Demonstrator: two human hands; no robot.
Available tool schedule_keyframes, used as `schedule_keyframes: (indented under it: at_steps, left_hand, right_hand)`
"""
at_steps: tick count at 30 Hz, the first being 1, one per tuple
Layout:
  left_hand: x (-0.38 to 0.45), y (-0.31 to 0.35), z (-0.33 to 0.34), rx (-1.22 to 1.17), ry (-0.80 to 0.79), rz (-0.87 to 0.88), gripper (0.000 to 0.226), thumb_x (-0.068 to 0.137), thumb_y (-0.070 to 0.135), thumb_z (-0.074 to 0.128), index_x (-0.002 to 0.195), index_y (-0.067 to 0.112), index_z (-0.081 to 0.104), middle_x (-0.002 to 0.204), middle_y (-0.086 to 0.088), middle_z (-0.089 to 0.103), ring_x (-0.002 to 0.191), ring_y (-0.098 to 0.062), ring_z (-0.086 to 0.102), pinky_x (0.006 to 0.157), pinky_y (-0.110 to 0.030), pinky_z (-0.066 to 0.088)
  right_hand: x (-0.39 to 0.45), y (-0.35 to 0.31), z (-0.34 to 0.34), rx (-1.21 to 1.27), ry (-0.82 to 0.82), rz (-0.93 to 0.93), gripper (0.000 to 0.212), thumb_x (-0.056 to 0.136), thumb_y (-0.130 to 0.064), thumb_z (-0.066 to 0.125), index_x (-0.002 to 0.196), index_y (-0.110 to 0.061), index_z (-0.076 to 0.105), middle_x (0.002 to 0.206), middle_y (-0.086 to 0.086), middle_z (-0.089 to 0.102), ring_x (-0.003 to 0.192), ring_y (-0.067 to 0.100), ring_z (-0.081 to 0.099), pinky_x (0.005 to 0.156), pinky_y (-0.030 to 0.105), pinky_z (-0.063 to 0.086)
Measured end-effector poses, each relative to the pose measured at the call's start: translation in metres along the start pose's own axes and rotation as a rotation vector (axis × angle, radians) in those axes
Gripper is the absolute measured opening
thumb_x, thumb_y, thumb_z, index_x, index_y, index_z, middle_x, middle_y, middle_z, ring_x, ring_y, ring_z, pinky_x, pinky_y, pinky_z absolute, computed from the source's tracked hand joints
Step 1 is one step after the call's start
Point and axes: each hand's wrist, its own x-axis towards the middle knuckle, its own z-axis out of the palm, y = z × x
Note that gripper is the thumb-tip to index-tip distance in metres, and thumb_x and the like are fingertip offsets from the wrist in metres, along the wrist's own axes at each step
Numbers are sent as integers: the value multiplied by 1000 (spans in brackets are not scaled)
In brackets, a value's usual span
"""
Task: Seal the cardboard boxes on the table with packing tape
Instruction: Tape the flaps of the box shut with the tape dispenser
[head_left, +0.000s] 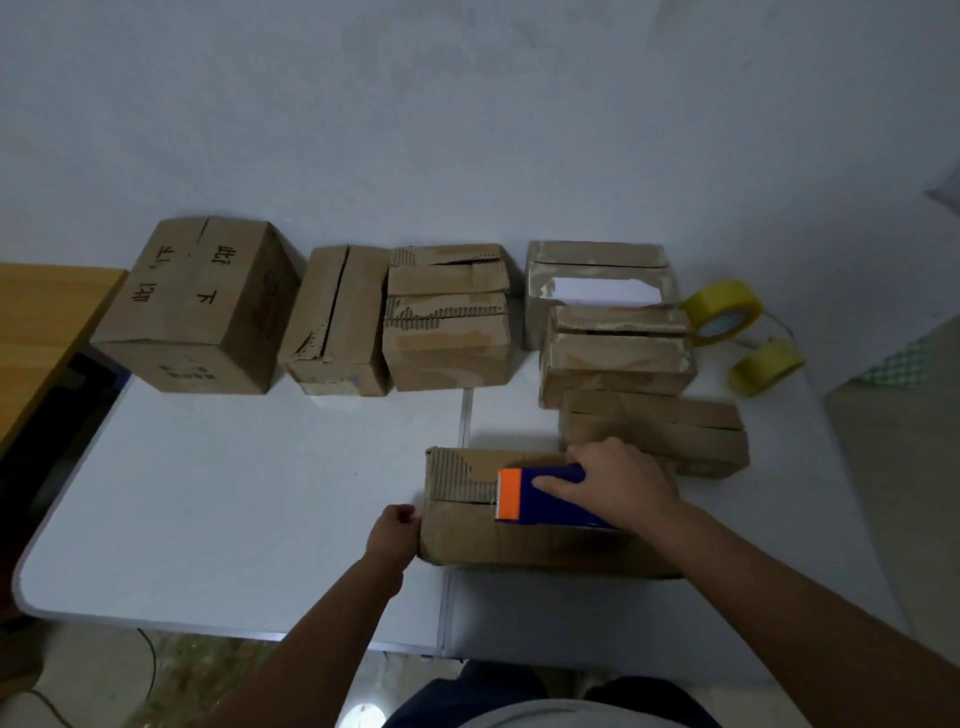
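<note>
The right hand (613, 486) grips the blue tape dispenser (545, 496) on top of the near box (519, 540). The left hand (395, 535), curled, presses that box's left side. If the box slides, the tape could wrinkle or miss the flap gap.

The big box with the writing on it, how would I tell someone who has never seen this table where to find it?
Start at the white table and follow the row of cardboard boxes along the wall to its left end. The big box stands there, tallest of all, alone in bearing dark printed characters on top.
</note>
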Motion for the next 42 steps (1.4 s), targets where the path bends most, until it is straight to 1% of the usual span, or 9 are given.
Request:
schedule_keyframes:
  at_steps: [7,12,17,19,21,25,31,36,42]
  left_hand:
    - [-52,17,-12,55,102,290,22,103,23,47,112,24,67,109,4,71,101,-17,65,89,-33,51]
    - [-73,14,0,353,-44,407,45,106,39,27,146,24,38,130,-6,61,97,-9,54,74,-12,43]
    - [-65,23,-5,413,-204,345,68,98,57,24,152,15,25,147,-8,48,117,-17,53,90,-16,40]
    - [-56,30,-17,510,-152,489,83,96,61,38,157,13,10,158,3,27,138,-15,37,103,-12,32]
    - [-43,34,-27,782,-116,736,110,84,80,42,158,15,-6,165,0,-3,152,-18,2,122,-31,11]
    - [-22,41,-15,1230,-177,1071,131,70,87,51,157,11,-12,161,-13,-22,147,-31,-24,118,-46,-16]
    - [-10,45,-20,1252,-149,1099,131,67,86,56,158,12,-1,164,-16,5,152,-34,2,116,-45,-15]
    - [1,48,-50,1301,-166,1070,130,66,86,58,158,17,-4,165,-10,1,152,-27,-2,115,-42,-17]
    - [6,53,-68,1308,-205,1015,131,65,81,66,158,22,-5,165,-4,-1,152,-22,-5,114,-36,-19]
  right_hand:
    - [0,-1,3,14,24,-7,51,85,-72,47,95,-23,59,83,-10,59,71,6,56,57,20,40]
    - [1,-2,3,17,25,2,52,85,-72,48,97,-23,59,87,-7,63,73,8,57,61,22,44]
    - [3,-3,2,9,9,13,52,84,-72,49,97,-23,59,91,-6,65,74,9,58,59,22,42]
    - [3,-4,2,6,-2,21,51,84,-72,50,97,-23,59,92,-5,66,75,10,58,61,23,45]
    - [3,-6,1,-4,-15,25,52,84,-72,49,98,-22,59,93,-5,66,76,10,59,64,23,48]
    - [5,-12,-4,-54,-46,15,53,85,-72,47,95,-21,57,88,-5,63,76,10,59,61,22,45]
    - [6,-20,-15,-122,-125,-11,50,86,-72,46,86,-23,52,81,-6,56,75,12,56,58,24,37]
    - [12,-47,-14,-112,-151,-55,57,87,-70,47,97,-16,61,86,-1,60,80,15,59,72,29,50]
    - [17,-59,-15,-86,-177,-38,58,86,-71,46,94,-15,60,81,-2,55,76,15,56,66,28,44]
